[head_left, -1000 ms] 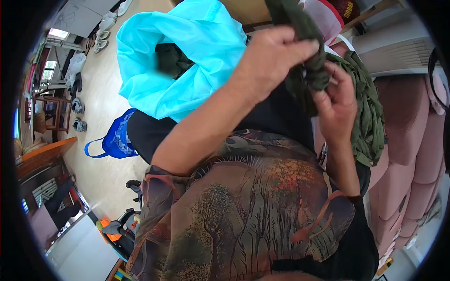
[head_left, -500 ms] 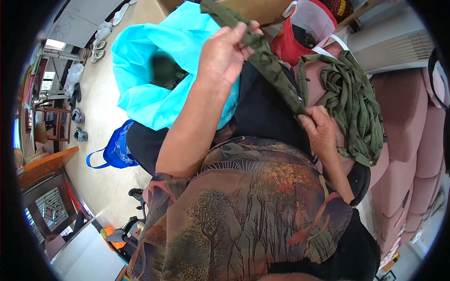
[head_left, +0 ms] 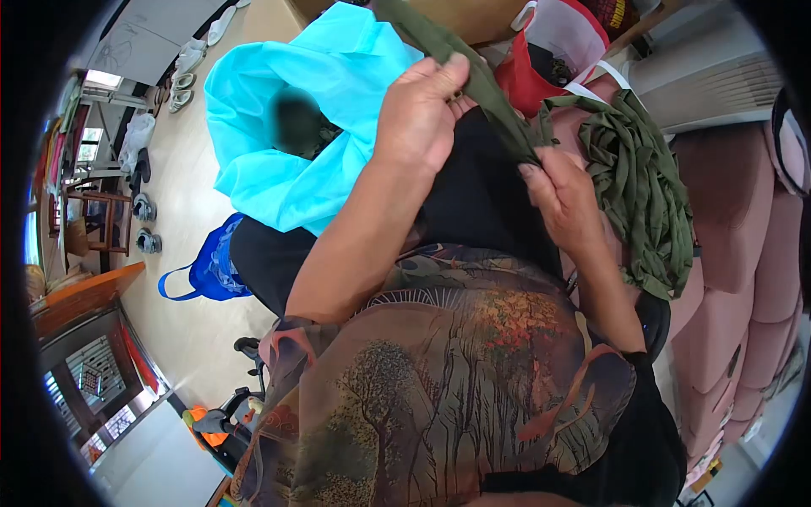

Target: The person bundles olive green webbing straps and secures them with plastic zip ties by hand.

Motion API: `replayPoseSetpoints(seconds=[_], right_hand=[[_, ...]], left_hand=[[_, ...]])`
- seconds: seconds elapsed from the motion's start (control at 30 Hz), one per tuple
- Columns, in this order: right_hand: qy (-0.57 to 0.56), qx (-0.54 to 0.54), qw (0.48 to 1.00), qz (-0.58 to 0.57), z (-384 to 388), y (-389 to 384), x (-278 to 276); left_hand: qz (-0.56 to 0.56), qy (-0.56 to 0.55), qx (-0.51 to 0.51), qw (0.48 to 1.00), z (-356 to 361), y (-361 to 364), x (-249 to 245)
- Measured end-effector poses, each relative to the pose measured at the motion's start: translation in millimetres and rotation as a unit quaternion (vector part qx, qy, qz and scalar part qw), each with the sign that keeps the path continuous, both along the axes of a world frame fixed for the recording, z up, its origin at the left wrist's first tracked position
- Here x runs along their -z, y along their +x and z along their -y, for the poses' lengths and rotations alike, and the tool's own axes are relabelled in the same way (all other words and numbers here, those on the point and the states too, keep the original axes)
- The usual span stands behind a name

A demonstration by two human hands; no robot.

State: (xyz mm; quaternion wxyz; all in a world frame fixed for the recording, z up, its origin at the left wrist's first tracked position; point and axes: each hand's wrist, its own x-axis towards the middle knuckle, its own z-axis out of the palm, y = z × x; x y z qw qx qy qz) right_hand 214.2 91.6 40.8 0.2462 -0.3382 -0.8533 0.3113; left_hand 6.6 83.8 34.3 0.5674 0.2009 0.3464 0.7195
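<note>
A long strip of dark green fabric [head_left: 498, 100] stretches slantwise between my two hands, above my lap. My left hand [head_left: 422, 110] grips it with the thumb on top, and its upper end runs on past that hand to the top edge. Lower on the strip, my right hand [head_left: 564, 190] pinches it between thumb and fingers. Beyond the right hand a heap of the same green fabric [head_left: 638, 182] lies bunched on the pink seat. To the left of my left hand spreads a bright turquoise bag [head_left: 253, 93] with dark contents in its blurred opening.
A red bag with a white lining [head_left: 524, 72] stands at the upper right, dark material inside. On the floor at left sits a blue bag [head_left: 215, 266]; shoes [head_left: 145, 211] line the wall. The pink sofa [head_left: 726, 279] runs along the right side.
Both hands have shifted along the fabric strip: my left hand moved right and slightly down, my right hand up. They are closer together, with a shorter stretch of fabric between them.
</note>
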Motion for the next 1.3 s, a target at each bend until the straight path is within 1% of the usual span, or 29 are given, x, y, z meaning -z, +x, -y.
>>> replayPoseSetpoints(seconds=[0.03, 0.13, 0.17, 0.23, 0.3, 0.33, 0.37, 0.4, 0.47, 0.5, 0.6, 0.63, 0.73, 0.77, 0.8, 0.87, 0.97, 1.0, 1.07, 1.13, 1.17, 1.2, 1.27, 1.3], right_hand=[[-0.012, 0.014, 1.000, 0.017, 1, 0, -1], [0.087, 0.009, 0.990, 0.113, 6, 31, 16], [0.077, -0.013, 0.990, 0.115, 10, 36, 18], [0.052, -0.055, 0.990, 0.118, 19, 42, 19], [0.033, 0.000, 0.998, 0.052, 16, 32, 2], [0.026, 0.029, 0.999, 0.020, 12, 28, -7], [0.015, 0.041, 0.999, -0.004, 4, 26, -9], [-0.059, 0.055, 0.996, -0.042, 2, 21, -13], [-0.205, 0.083, 0.968, -0.117, 3, 5, -20], [-0.115, 0.051, 0.983, -0.133, 1, 1, -7], [-0.286, 0.065, 0.943, -0.155, 8, 8, 1], [-0.254, 0.078, 0.949, -0.172, 9, 8, -2], [-0.329, 0.108, 0.899, -0.270, 5, 25, -14], [-0.325, 0.105, 0.897, -0.279, 4, 30, -19], [-0.328, 0.106, 0.892, -0.293, 4, 31, -27], [-0.325, 0.096, 0.889, -0.309, 5, 35, -31], [-0.323, 0.108, 0.891, -0.302, 14, 38, -43], [-0.323, 0.117, 0.888, -0.307, 18, 37, -49], [-0.325, 0.108, 0.884, -0.319, 23, 41, -51], [-0.352, 0.101, 0.880, -0.302, 30, 52, -54], [-0.369, 0.091, 0.877, -0.294, 34, 57, -54], [-0.361, 0.086, 0.887, -0.276, 38, 63, -42], [-0.351, 0.070, 0.903, -0.237, 44, 71, -26], [-0.363, 0.073, 0.901, -0.227, 46, 71, -18]], left_hand=[[-0.009, -0.012, -0.002, 1.000, 1, -1, -3], [0.042, -0.013, -0.062, 0.997, -12, -34, 10], [0.049, -0.015, -0.035, 0.998, -11, -37, 12], [0.022, -0.023, 0.019, 0.999, -6, -25, 20], [-0.005, -0.038, 0.064, 0.997, 6, 3, 16], [-0.025, -0.068, 0.072, 0.995, 11, 19, 16], [-0.065, -0.060, 0.096, 0.992, 20, 31, 14], [-0.105, -0.051, 0.119, 0.986, 27, 41, 14], [-0.122, -0.055, 0.128, 0.983, 32, 61, 26], [-0.134, -0.058, 0.125, 0.981, 33, 65, 24], [-0.122, -0.063, 0.178, 0.974, 34, 59, 13], [-0.121, -0.100, 0.157, 0.975, 30, 58, 24], [-0.268, -0.162, 0.063, 0.948, 18, 48, 26], [-0.272, -0.169, 0.069, 0.945, 10, 46, 30], [-0.272, -0.178, 0.104, 0.940, 4, 48, 20], [-0.337, -0.177, 0.152, 0.912, -7, 57, 19], [-0.324, -0.164, 0.297, 0.883, -22, 66, 6], [-0.367, -0.188, 0.267, 0.871, -28, 74, 16], [-0.322, -0.077, 0.220, 0.918, -31, 78, 23], [-0.358, -0.095, 0.158, 0.915, -42, 77, 21], [-0.368, -0.126, 0.134, 0.911, -50, 73, 15], [-0.377, -0.159, 0.106, 0.906, -58, 66, 10], [-0.271, -0.054, 0.051, 0.960, -68, 46, 13], [-0.325, -0.032, 0.071, 0.943, -77, 31, 26]])
